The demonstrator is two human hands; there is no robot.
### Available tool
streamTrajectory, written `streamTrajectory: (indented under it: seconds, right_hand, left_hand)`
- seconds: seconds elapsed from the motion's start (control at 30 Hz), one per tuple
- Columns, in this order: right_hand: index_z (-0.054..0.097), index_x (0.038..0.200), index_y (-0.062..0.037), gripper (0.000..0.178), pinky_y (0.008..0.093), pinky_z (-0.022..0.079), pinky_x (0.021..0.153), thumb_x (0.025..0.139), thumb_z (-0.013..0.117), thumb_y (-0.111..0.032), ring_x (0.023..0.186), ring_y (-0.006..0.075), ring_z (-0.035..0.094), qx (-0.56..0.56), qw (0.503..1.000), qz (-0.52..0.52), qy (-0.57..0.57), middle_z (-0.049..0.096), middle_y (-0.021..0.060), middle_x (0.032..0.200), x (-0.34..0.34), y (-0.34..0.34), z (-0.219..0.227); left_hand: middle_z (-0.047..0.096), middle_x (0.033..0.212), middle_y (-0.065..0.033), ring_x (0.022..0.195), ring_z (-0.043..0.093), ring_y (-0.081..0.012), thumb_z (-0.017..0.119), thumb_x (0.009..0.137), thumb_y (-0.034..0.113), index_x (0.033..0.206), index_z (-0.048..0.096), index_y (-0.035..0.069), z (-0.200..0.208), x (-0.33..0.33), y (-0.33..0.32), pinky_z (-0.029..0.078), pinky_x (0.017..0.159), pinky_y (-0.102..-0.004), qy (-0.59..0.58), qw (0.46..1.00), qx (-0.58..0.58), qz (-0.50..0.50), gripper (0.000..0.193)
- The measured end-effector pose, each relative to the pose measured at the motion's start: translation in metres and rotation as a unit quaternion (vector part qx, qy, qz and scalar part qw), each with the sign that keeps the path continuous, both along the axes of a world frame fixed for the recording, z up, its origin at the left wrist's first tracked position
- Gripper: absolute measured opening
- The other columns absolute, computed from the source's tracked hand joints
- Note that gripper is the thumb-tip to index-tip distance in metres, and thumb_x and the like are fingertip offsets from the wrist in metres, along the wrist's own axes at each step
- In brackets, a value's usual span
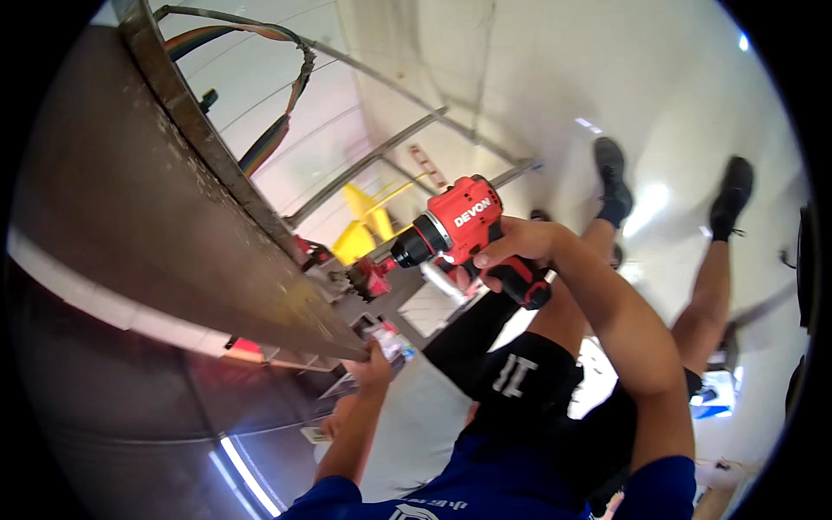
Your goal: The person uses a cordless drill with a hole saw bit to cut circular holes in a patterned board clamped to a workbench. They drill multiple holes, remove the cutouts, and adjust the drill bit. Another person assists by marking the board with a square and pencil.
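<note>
My right hand (511, 247) is wrapped round the grip of a red and black cordless drill (468, 212). The drill points left, and its black chuck carries a red hole saw (370, 279) with a toothed rim. That rim is close to the edge of a large brownish metal panel (199, 225); whether they touch I cannot tell. At the panel's lower corner, my left hand (373, 368) is closed on the edge, its fingers partly hidden behind it. Below, beside my left forearm, shows a bit of skin (338, 420) that may be another hand.
A metal frame of thin bars (373, 156) stands beyond the drill, with a bundle of coloured hoses or cables (286, 121) looped over the panel. Something yellow (360, 234) lies behind the hole saw. My legs and black shoes (611, 165) stretch over a pale, shiny floor (676, 95).
</note>
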State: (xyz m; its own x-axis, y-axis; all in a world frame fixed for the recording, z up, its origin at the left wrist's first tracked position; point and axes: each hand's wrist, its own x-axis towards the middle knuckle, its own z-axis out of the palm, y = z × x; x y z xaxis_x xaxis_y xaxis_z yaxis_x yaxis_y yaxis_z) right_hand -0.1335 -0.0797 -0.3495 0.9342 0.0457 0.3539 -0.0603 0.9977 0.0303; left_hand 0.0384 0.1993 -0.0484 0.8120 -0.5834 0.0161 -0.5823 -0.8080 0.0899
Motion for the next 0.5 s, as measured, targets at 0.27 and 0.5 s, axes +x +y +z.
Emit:
streamTrajectory:
  seconds: [0.27, 0.5]
  right_hand:
    - [0.061, 0.120, -0.0030, 0.036, 0.0298, 0.055, 0.063, 0.087, 0.070, -0.013, 0.067, 0.0163, 0.064, 0.130, 0.985, -0.028, -0.107, 0.070, 0.0135, 0.101, 0.040, 0.021, 0.002]
    - [0.061, 0.121, -0.0023, 0.036, 0.0309, 0.055, 0.065, 0.089, 0.071, -0.016, 0.067, 0.0179, 0.064, 0.148, 0.980, -0.052, -0.122, 0.070, 0.0138, 0.100, 0.060, 0.034, 0.004]
  left_hand:
    - [0.057, 0.126, -0.0120, 0.112, 0.054, -0.0209, 0.057, 0.087, -0.005, 0.132, 0.053, -0.002, 0.013, -0.046, -0.045, 0.043, 0.096, -0.0325, -0.039, 0.999, 0.027, 0.022, 0.045]
    - [0.049, 0.139, -0.0198, 0.127, 0.047, -0.0271, 0.056, 0.092, 0.001, 0.138, 0.043, -0.007, 0.048, -0.021, 0.024, 0.034, 0.107, -0.0350, -0.039, 0.987, 0.157, 0.015, 0.048]
